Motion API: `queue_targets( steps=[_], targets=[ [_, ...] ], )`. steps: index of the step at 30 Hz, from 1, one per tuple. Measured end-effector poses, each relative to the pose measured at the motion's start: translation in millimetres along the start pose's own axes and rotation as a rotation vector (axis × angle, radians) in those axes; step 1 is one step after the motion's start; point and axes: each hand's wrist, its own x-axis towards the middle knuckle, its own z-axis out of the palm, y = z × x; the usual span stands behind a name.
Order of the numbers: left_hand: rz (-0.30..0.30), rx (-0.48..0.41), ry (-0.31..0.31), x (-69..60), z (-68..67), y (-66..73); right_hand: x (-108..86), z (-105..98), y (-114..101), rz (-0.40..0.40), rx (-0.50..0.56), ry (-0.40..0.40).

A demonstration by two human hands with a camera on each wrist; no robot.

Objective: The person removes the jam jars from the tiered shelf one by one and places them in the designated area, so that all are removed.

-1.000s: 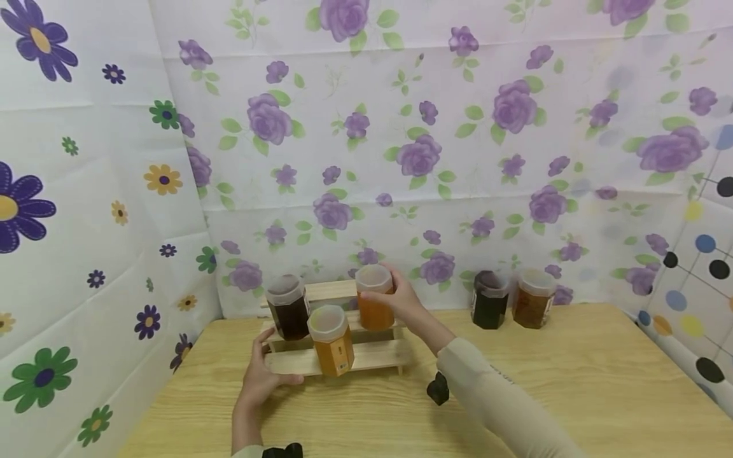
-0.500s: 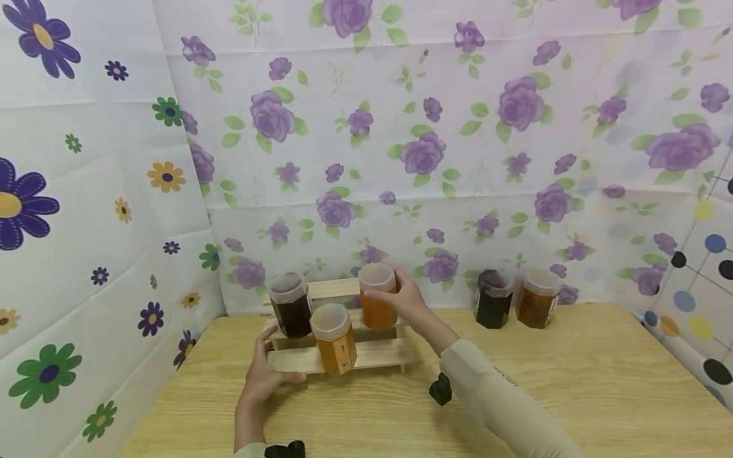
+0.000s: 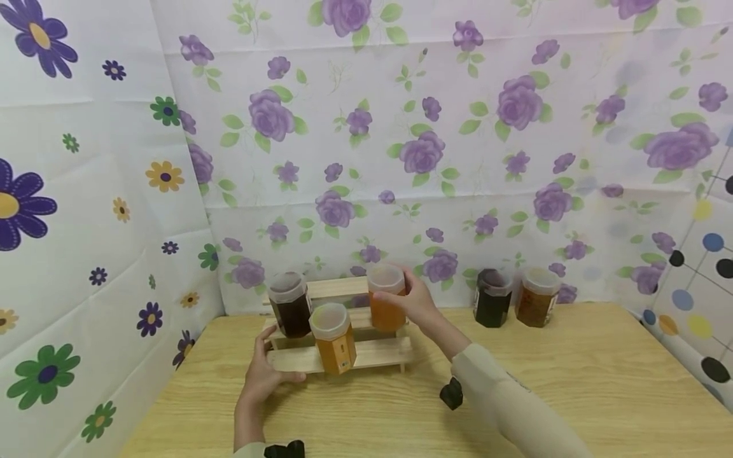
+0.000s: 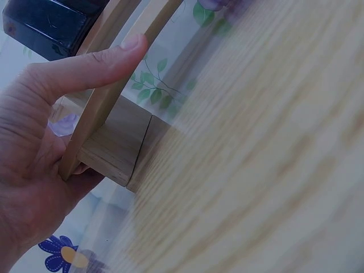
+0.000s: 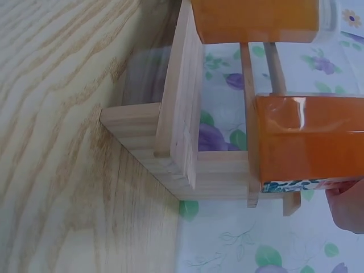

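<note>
My right hand [image 3: 420,302] grips an orange honey jar [image 3: 387,305] with a pale lid, at the right end of the wooden rack's middle step. In the right wrist view this jar [image 5: 313,136] meets the plank, and only a little of the hand shows at the edge. My left hand [image 3: 263,375] holds the left end of the stepped wooden rack [image 3: 378,353]; in the left wrist view the thumb [image 4: 114,62] lies over the front plank. A dark jar [image 3: 291,312] stands on the middle step at left. An amber honey jar [image 3: 336,346] stands on the front step.
A black-looking jar [image 3: 493,302] and a brown jar [image 3: 537,302] stand side by side at the back right of the wood-grain table [image 3: 544,369]. A floral curtain [image 3: 366,159] hangs close behind the rack.
My right hand has shifted the orange honey jar a little to the right along the rack's middle step. My left hand keeps its hold on the rack's left end.
</note>
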Motion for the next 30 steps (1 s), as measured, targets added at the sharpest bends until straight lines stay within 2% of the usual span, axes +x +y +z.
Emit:
queue_targets(
  steps=[5,15,21,30],
  targets=[
    [-0.005,0.001,-0.001,0.0,0.8,0.1,-6.8,-8,2,-0.003,0.007,0.028],
    [-0.003,-0.001,0.008,-0.2,1.0,1.0,-16.3,-28,8,0.024,-0.007,0.134],
    [-0.003,0.001,0.004,-1.3,2.2,0.0,-20.1,-48,11,0.059,-0.011,0.196],
    [-0.003,0.031,0.0,-0.6,-0.2,1.3,-33.3,-85,19,0.087,-0.084,0.276]
  ],
)
